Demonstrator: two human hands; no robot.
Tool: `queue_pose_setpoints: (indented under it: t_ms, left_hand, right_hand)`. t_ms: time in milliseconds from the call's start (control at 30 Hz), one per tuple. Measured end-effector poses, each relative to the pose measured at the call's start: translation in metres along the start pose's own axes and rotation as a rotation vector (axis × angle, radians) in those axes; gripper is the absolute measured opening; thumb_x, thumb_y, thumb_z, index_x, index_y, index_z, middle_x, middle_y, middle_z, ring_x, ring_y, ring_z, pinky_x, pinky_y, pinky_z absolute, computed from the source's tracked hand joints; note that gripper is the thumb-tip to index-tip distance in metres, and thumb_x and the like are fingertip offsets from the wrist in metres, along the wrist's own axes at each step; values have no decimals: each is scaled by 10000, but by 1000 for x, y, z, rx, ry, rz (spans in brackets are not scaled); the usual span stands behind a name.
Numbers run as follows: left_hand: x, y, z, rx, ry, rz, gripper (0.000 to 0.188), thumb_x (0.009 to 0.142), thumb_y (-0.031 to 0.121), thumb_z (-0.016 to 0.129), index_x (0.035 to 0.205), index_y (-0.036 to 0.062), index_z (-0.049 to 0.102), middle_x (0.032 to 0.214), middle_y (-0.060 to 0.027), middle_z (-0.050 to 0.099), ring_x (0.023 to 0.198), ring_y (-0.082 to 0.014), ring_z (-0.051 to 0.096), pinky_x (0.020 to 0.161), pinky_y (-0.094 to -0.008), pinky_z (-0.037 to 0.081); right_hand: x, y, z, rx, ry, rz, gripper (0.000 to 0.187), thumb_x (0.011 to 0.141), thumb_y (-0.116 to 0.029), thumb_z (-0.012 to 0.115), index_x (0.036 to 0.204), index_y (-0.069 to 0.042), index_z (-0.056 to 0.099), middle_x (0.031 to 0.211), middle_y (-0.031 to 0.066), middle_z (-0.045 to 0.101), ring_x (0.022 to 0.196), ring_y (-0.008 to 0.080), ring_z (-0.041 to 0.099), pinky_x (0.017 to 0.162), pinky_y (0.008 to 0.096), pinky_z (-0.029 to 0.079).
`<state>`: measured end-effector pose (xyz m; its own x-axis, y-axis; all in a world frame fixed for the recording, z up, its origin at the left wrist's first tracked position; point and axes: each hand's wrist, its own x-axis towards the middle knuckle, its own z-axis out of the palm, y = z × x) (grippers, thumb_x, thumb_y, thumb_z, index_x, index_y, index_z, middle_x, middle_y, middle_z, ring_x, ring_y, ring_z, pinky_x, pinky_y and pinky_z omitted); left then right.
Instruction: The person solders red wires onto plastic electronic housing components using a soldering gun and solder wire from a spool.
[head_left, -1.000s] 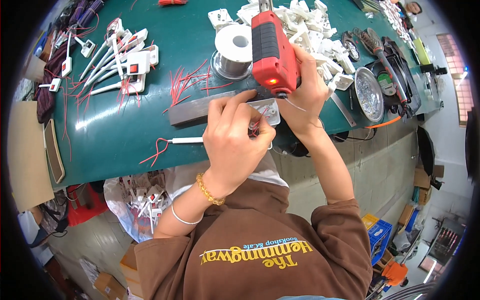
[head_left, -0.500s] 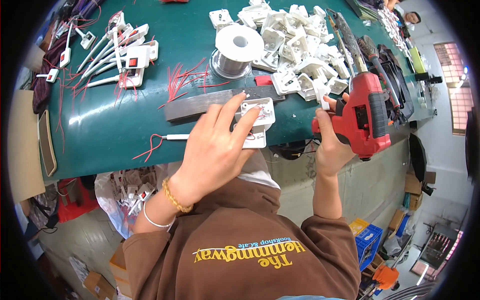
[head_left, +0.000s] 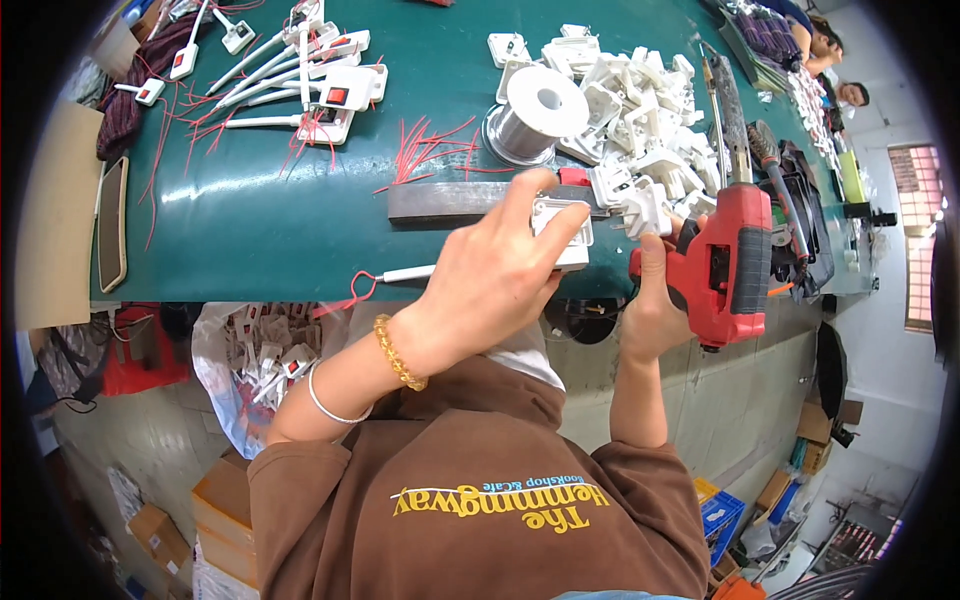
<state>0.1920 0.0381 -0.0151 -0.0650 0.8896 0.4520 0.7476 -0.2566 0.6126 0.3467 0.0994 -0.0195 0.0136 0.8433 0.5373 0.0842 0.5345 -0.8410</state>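
Observation:
My left hand (head_left: 490, 275) has its fingers curled around an open white plastic housing (head_left: 572, 255) at the table's front edge; the fingers partly cover it. Left of that hand a white tube (head_left: 408, 273) with red wire at its end pokes out. My right hand (head_left: 655, 310) is closed around a red and black pistol-shaped hand tool (head_left: 738, 265), whose body hides some fingers. Its thumb is up against a white housing (head_left: 645, 212) at the pile's near edge; whether it grips that piece I cannot tell. A dark metal bar (head_left: 440, 203) lies beyond my left hand.
A solder wire reel (head_left: 545, 105) stands beside a heap of white housings (head_left: 640, 110). Cut red wires (head_left: 425, 148) and assembled switch pieces (head_left: 335, 95) lie to the left. A phone (head_left: 113, 225) is at the left edge. Below hangs a bag (head_left: 270, 350) of finished pieces.
The view has shifted, so the table things appear further right. My right hand and the red tool have moved left relative to the pile, closer to its near white housings. My left hand keeps its housing.

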Motion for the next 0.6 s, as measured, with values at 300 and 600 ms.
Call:
queue_pose_setpoints:
  t_ms: [300, 600]
  left_hand:
    - [-1, 17, -53, -52, 201, 0, 424, 579, -41, 699, 983, 52, 607, 1112, -139, 607, 860, -285, 658, 703, -347, 544]
    - [-231, -66, -142, 344, -171, -1019, 268, 657, 56, 695, 898, 2, 589, 869, -219, 594, 820, -389, 594, 697, -443, 468]
  right_hand:
    - [-8, -3, 7, -76, -21, 56, 438, 805, 61, 667, 1205, 48, 489, 1066, 120, 604, 879, 157, 584, 764, 288, 500]
    - [10, 1, 18, -303, -499, -806, 383, 731, -41, 658, 1091, 42, 557, 967, 215, 655, 809, 331, 638, 743, 404, 526]
